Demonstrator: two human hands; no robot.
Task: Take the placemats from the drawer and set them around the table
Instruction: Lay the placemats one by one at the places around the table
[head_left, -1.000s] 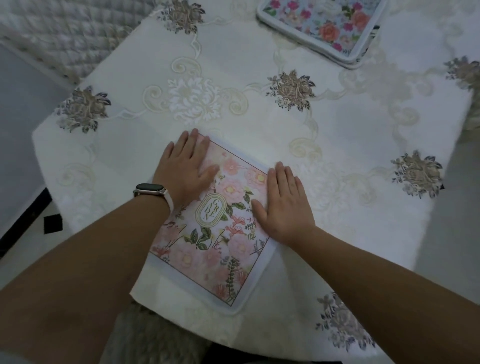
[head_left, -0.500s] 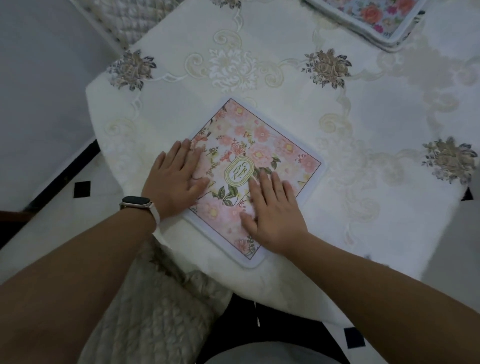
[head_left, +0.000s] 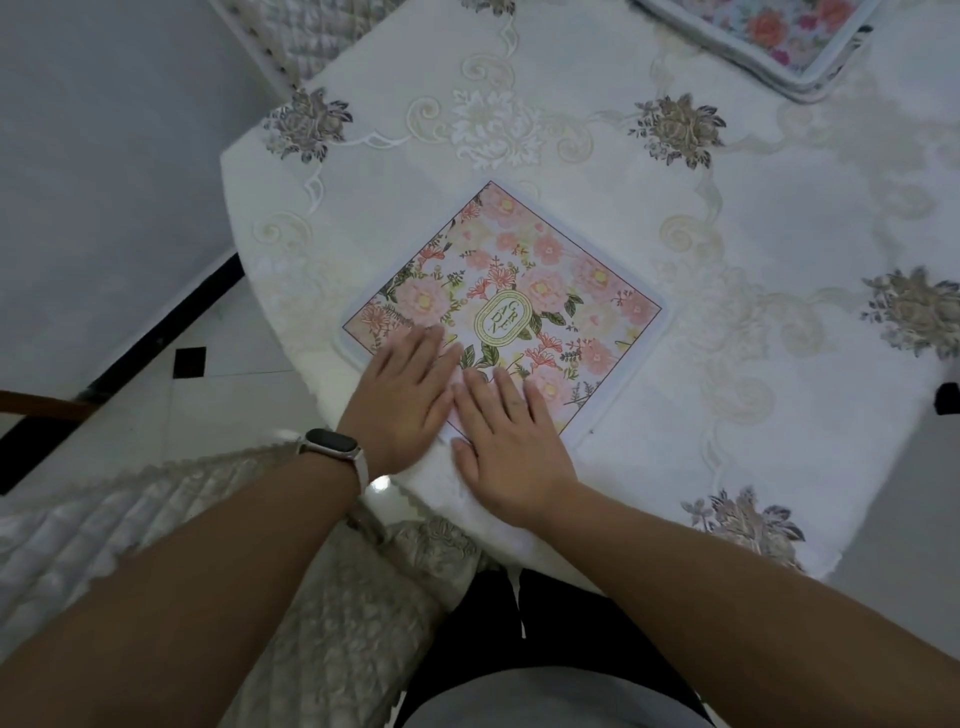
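Both the left hand and the right hand flat on one placemat.
Fingers are straight and relaxed, grasping nothing; they rest on its near corner, I think to smooth it (it sits turned like a diamond). It lies on the table near the edge, before a quilted chair; another placemat waits far across.
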